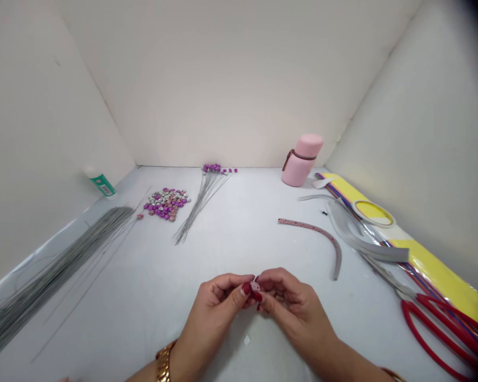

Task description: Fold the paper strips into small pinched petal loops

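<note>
Both hands meet over the middle of the white desk [239, 239], the left hand [211, 318] and the right hand [297, 307] pinching a tiny pink-and-white scrap [255, 286] between their fingertips. It is so small and so tucked behind the fingers that I can't make out what it is or how it is fastened (the red nails don't help). Something that small could easily slip from the pinch, and a long nail could tear or crease it. A little white flake [246, 340] lies on the desk just below the hands, and a dropped scrap could be as easy to overlook. To the right, the red-handled scissors [434, 334] sit close to the right forearm, so a wide sideways move could knock them. Ahead lie a heap of small purple and silver flowers [166, 203] and a loose bundle of thin wires [51, 270], which a careless sleeve could scatter. The scissors' far end is partly hidden under a grey strip [366, 244], and the scissor handles run off the bottom-right corner of the view.
</note>
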Available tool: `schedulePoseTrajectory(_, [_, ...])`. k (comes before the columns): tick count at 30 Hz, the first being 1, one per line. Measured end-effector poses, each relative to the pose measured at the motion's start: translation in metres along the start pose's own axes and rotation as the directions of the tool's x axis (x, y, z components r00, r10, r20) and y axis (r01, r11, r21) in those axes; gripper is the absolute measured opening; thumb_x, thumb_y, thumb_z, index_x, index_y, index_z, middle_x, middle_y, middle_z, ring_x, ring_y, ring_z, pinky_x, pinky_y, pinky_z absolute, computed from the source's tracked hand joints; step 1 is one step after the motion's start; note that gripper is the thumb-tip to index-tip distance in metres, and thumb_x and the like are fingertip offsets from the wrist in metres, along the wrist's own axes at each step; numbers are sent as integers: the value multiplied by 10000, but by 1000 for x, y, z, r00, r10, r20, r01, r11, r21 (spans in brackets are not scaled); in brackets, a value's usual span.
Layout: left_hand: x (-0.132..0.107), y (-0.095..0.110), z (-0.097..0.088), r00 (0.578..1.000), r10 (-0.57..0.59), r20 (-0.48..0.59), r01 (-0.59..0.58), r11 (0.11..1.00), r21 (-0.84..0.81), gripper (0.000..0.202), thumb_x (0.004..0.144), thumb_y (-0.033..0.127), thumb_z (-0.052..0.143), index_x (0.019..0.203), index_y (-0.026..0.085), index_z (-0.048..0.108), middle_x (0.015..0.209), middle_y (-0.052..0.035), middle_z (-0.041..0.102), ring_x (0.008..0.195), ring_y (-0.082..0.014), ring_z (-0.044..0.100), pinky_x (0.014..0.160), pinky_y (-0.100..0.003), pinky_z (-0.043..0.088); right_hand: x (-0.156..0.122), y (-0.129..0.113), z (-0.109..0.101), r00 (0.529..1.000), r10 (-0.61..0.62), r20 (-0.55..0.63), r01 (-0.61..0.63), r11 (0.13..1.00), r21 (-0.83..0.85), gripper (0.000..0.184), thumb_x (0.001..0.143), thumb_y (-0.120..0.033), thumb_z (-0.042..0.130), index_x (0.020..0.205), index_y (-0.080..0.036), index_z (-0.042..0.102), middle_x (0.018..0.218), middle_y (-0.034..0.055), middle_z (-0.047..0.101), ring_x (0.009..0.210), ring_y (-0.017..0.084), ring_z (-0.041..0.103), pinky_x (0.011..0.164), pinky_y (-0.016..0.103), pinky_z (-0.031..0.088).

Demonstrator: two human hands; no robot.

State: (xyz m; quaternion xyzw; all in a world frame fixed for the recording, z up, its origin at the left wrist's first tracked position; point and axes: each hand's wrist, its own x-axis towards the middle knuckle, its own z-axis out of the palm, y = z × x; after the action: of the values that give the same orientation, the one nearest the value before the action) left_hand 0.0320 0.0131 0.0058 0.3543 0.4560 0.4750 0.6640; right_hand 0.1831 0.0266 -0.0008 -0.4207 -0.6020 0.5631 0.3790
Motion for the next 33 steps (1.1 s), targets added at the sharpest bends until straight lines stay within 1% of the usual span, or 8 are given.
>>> schedulePoseTrajectory(3, [0, -1, 1, 999, -22, -26, 21, 999, -37, 131, 692, 231, 680, 758, 118, 693, 665, -40, 682, 642, -129, 588, 664, -242, 457, -1, -2, -1, 998, -55, 12, 56, 992, -117, 30, 797, -229, 557, 813, -207, 571, 679, 12, 614, 609, 141, 570, 568, 247, 453])
schedulePoseTrajectory(6, [1, -4, 2, 998, -34, -51, 29, 995, -90, 142, 664, 216, 705, 768, 125, 675, 671, -36, 676, 631, -124, 590, 651, -238, 456, -1, -4, -1, 995, -95, 6, 95, 974, -207, 23, 793, -216, 553, 784, -214, 574, 650, 7, 608, 586, 141, 565, 544, 242, 443])
schedulePoseTrajectory(11, [1, -6, 2, 997, -72, -11, 69, 989, -134, 118, 672, 214, 698, 741, 122, 672, 656, -27, 670, 621, -109, 578, 649, -219, 443, -1, -3, -2, 995, -96, -7, 91, 967, -239, 27, 791, -214, 549, 767, -216, 561, 621, 2, 593, 571, 141, 560, 530, 240, 438])
schedulePoseTrajectory(15, [0, -4, 2, 998, -67, -4, 66, 992, -110, 100, 702, 210, 672, 723, 112, 674, 669, -39, 669, 641, -114, 574, 662, -227, 435, 0, -2, -1, 999, -50, 11, 51, 984, -169, 18, 797, -225, 551, 792, -214, 537, 653, 6, 609, 594, 141, 576, 549, 241, 450])
schedulePoseTrajectory(20, [0, -2, 1, 998, -46, -39, 43, 996, -81, 118, 695, 216, 677, 749, 111, 673, 659, -39, 659, 629, -123, 572, 655, -247, 444, 2, -5, 1, 999, 19, 50, -17, 999, -27, 107, 791, -246, 576, 873, -205, 520, 750, 22, 637, 673, 144, 601, 606, 245, 470])
schedulePoseTrajectory(24, [2, 0, 1, 998, -25, -65, 21, 998, -61, 132, 682, 213, 685, 774, 119, 674, 656, -38, 663, 627, -130, 581, 650, -250, 454, 2, -6, 1, 996, 36, 81, -38, 999, 12, 91, 802, -275, 561, 838, -193, 543, 732, 26, 639, 655, 144, 589, 601, 254, 466])
schedulePoseTrajectory(29, [2, 3, 0, 999, -39, -32, 38, 999, -32, 145, 694, 237, 676, 775, 118, 687, 636, -32, 658, 619, -120, 569, 642, -234, 443, 2, -7, 1, 995, 64, 83, -69, 996, 63, 95, 790, -279, 580, 810, -187, 563, 714, 20, 635, 631, 129, 568, 589, 241, 450])
schedulePoseTrajectory(33, [3, 1, -2, 999, -46, 15, 47, 995, -92, 141, 721, 230, 653, 786, 106, 670, 599, -22, 623, 591, -110, 552, 614, -233, 427, 5, -6, 1, 977, 170, 129, -190, 968, 165, 145, 773, -309, 603, 782, -167, 574, 701, 12, 630, 554, 94, 532, 525, 214, 414])
